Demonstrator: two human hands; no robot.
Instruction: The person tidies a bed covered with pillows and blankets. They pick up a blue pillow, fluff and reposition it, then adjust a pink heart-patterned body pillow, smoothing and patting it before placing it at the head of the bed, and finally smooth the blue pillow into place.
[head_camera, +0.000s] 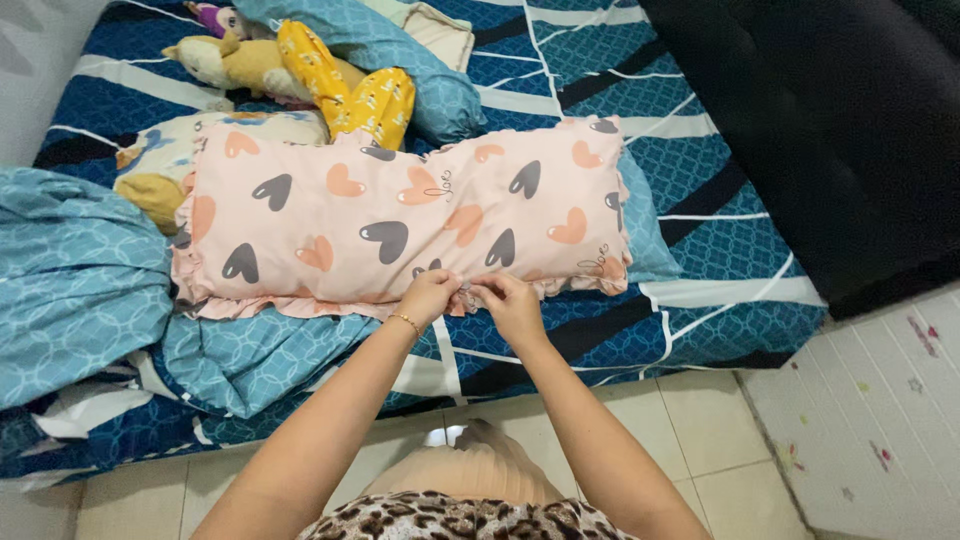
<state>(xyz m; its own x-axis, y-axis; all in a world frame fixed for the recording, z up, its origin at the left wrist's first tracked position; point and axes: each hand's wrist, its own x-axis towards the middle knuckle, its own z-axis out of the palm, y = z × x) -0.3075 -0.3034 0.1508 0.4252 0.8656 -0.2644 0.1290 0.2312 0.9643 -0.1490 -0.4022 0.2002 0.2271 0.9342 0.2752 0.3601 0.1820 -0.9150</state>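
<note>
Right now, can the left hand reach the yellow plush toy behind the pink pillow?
Probably not without leaning: the left hand is at the near edge of the pink pillow, which lies between it and the yellow plush toy.

Pink heart-print pillow (400, 215) flat on bed

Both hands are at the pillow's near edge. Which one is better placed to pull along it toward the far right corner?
Probably the right hand: it pinches the pink heart pillow nearer that corner, while the left hand can hold the edge steady.
</note>
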